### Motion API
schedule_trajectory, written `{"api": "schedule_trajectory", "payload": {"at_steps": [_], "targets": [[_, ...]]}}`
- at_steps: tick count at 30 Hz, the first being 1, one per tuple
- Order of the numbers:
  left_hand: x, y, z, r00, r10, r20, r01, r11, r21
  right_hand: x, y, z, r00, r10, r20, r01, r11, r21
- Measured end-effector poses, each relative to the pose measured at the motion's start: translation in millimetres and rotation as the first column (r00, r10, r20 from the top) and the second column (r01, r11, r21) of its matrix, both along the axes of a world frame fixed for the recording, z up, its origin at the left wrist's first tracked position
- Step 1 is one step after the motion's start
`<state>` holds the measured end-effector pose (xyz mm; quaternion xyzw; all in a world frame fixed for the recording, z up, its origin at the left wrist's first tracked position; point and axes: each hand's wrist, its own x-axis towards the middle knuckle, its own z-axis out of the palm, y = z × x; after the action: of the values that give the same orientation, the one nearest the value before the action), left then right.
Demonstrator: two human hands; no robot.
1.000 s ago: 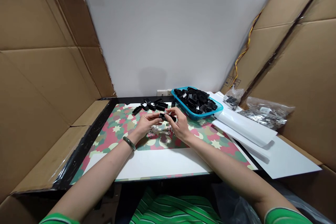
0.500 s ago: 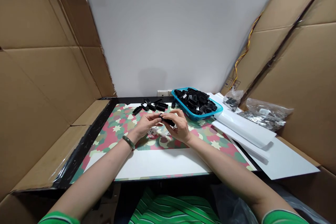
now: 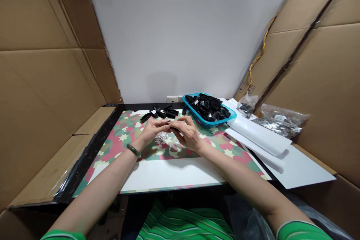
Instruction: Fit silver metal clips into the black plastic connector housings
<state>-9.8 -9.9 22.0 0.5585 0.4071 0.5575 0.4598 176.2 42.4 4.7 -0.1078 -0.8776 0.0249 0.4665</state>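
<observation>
My left hand (image 3: 153, 129) and my right hand (image 3: 188, 134) meet above the camouflage-patterned mat (image 3: 123, 138), with their fingertips pinching a small black plastic connector (image 3: 172, 128). The fingers hide most of it. Just below my hands lies a small heap of silver metal terminals (image 3: 162, 138). Several loose black connectors (image 3: 160, 114) lie beyond my fingertips at the far edge of the mat. A green bangle (image 3: 133, 150) circles my left wrist.
A turquoise plastic basket (image 3: 197, 117) full of black connectors stands at the far right of the mat. To its right are white sheets (image 3: 255, 131) and plastic bags of metal parts (image 3: 277, 125). Cardboard panels line both sides, and a yellow cable (image 3: 260, 58) runs along the right one.
My hands have moved closer together, and the black connector is now mostly hidden by my fingers. The whole view has shifted slightly with my head.
</observation>
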Motion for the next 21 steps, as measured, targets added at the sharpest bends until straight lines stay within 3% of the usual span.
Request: {"api": "schedule_trajectory", "payload": {"at_steps": [10, 15, 18, 21], "targets": [[0, -1, 0.8, 0.999, 0.007, -0.032, -0.007, 1.0, 0.008, -4, -1, -2.5, 0.996, -0.031, -0.083, 0.034, 0.999, 0.036], [1, 3, -6.4, 0.998, 0.059, -0.019, -0.058, 0.998, 0.03, -6, 1, -5.5, 0.997, -0.046, -0.069, 0.045, 0.999, -0.014], [3, 6, -9.3, 0.996, 0.068, -0.061, -0.068, 0.998, 0.013, -8, 3, -7.7, 0.989, -0.001, -0.148, -0.016, 0.993, -0.115], [5, 7, -13.5, 0.985, 0.125, -0.12, -0.123, 0.992, 0.024, -10, 3, -8.0, 0.962, -0.008, -0.271, -0.093, 0.93, -0.356]]}}
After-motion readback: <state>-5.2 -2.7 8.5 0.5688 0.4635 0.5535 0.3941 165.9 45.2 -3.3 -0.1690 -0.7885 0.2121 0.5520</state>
